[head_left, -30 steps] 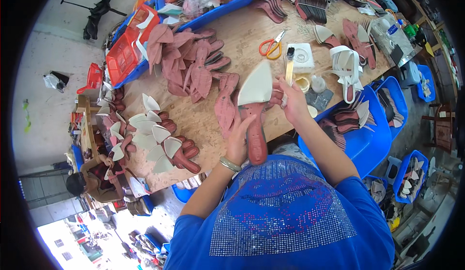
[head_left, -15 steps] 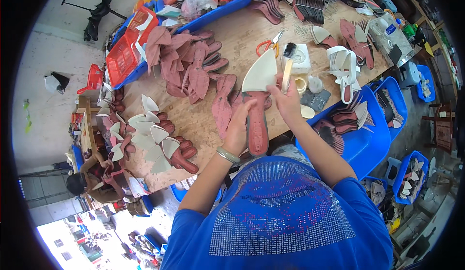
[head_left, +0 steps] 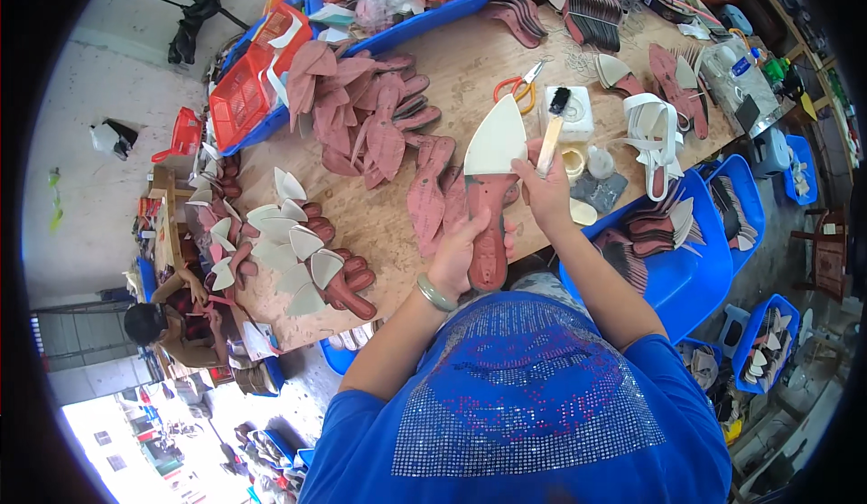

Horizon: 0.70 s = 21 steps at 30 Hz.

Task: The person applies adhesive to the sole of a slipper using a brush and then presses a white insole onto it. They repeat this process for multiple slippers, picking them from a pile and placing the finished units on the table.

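My left hand wraps around a reddish shoe sole, held upright before my chest. A pointed white toe piece sits on its far end. Closed around the wooden handle of a black-bristled brush, my right hand also has its fingertips at the lower right edge of the white piece. The bristles point away from me, apart from the sole. Just beyond the brush are a white block and an open pot of pale paste.
Orange-handled scissors lie on the wooden table. Piled reddish soles cover its middle, with white-tipped soles at left. White straps lie to the right, beside a blue bin. Another person sits at far left.
My left fingers have shifted around the sole, which now tilts with its white tip slightly rightward. The brush has moved a little to the right and nearer.
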Tool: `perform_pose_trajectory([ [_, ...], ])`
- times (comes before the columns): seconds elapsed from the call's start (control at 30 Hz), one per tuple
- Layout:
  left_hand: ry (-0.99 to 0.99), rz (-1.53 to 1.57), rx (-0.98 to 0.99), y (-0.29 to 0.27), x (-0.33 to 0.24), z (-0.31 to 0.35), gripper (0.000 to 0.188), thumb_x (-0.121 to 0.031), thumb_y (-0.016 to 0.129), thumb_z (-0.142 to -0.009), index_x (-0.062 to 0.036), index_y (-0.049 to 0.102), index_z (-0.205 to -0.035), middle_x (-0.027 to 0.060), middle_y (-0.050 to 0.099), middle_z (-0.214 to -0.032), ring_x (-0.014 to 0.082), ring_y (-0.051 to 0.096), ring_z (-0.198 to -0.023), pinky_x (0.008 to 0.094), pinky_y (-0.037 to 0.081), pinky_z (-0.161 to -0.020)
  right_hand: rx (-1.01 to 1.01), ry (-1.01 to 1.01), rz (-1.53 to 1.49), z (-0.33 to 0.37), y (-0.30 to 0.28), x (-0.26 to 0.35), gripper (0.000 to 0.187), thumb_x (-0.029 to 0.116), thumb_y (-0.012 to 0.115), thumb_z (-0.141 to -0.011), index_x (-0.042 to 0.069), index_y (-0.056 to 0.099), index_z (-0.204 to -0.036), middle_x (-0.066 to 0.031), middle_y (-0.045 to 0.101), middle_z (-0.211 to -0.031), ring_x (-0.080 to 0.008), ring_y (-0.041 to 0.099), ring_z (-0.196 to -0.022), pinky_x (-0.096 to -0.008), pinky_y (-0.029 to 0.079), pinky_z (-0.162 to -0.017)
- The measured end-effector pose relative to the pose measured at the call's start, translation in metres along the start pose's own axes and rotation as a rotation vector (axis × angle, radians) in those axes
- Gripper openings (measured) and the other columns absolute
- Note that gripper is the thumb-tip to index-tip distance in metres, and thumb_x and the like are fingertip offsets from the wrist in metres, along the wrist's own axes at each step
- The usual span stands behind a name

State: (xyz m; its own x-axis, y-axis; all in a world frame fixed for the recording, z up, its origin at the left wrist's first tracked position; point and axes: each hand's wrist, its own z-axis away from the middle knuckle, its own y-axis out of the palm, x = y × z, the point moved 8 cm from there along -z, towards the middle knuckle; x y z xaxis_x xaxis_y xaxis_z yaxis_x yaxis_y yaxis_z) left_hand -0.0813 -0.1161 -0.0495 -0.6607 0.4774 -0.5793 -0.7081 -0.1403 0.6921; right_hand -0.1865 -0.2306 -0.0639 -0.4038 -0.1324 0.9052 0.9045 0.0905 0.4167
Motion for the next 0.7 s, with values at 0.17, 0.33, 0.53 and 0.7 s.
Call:
perform_pose_trajectory([
  [0.17,0.028,0.108,0.001,-0.016,-0.008,0.012,0.042,-0.037,0.043,-0.098,0.0000,0.052,-0.115,0.0115,0.062,-0.091,0.0208,0.062,-0.085,0.0341,0.053,-0.079,-0.140,0.027,0.150,-0.013,-0.054,0.011,0.043,0.011,0.064,-0.090,0.010,0.048,-0.129,0.0007,0.060,-0.081,-0.0045,0.046,-0.051,-0.0183,0.035,-0.042],
  [0.33,-0.090,0.220,-0.077,-0.039,-0.009,0.032,0.039,-0.030,0.042,-0.097,0.0026,0.051,-0.116,0.0131,0.060,-0.098,0.0232,0.060,-0.085,0.0345,0.052,-0.079,-0.141,-0.144,0.823,0.000,-0.160,0.030,0.028,0.025,0.059,-0.094,0.008,0.065,-0.115,-0.0068,0.064,-0.076,-0.0171,0.062,-0.064,-0.0314,0.049,-0.056],
  [0.53,-0.078,0.165,-0.098,-0.054,0.012,0.016,0.046,-0.026,0.044,-0.095,0.0037,0.041,-0.130,0.0147,0.056,-0.112,0.0238,0.057,-0.092,0.0329,0.052,-0.078,-0.028,-0.286,1.540,0.023,-0.162,0.019,0.023,0.032,0.063,-0.087,0.022,0.071,-0.106,-0.0104,0.063,-0.076,-0.0285,0.065,-0.070,-0.0416,0.052,-0.060],
  [0.7,-0.087,0.071,-0.174,-0.042,0.010,0.010,0.051,-0.025,0.042,-0.095,0.0025,0.036,-0.138,0.0174,0.057,-0.119,0.0236,0.059,-0.097,0.0319,0.053,-0.076,0.026,-0.249,1.790,-0.008,-0.142,-0.002,0.015,0.028,0.064,-0.084,0.019,0.072,-0.093,-0.0111,0.062,-0.073,-0.0294,0.065,-0.065,-0.0409,0.053,-0.056],
])
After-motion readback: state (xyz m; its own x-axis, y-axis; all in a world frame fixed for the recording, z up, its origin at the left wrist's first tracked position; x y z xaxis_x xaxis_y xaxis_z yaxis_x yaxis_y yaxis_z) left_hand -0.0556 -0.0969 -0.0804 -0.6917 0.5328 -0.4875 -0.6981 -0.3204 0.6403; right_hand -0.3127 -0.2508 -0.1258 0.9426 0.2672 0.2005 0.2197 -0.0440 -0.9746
